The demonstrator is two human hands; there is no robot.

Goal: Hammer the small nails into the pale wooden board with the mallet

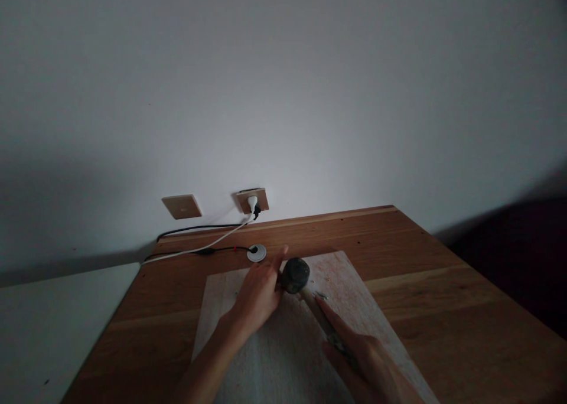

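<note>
My right hand [365, 354] is wrapped round the handle of a mallet [296, 275] with a dark, rounded head. Its index finger stretches forward along the handle. The mallet slants up and left over a pale board [225, 339]. Close against the left side of the mallet head is my left hand [259, 286], low over the board. One finger sticks up while the others curl in beside the head. Whatever those fingers pinch is hidden by the mallet head. A small shiny metal piece [321, 296] shows on the board just right of the handle.
The board lies on a wooden table [443, 309] against a white wall. Behind my left hand are a round cable grommet [256, 253], a wall socket [252, 201] with plugs and a blank wall plate [181, 207]. A white cable [208, 247] and black cables run left across the tabletop.
</note>
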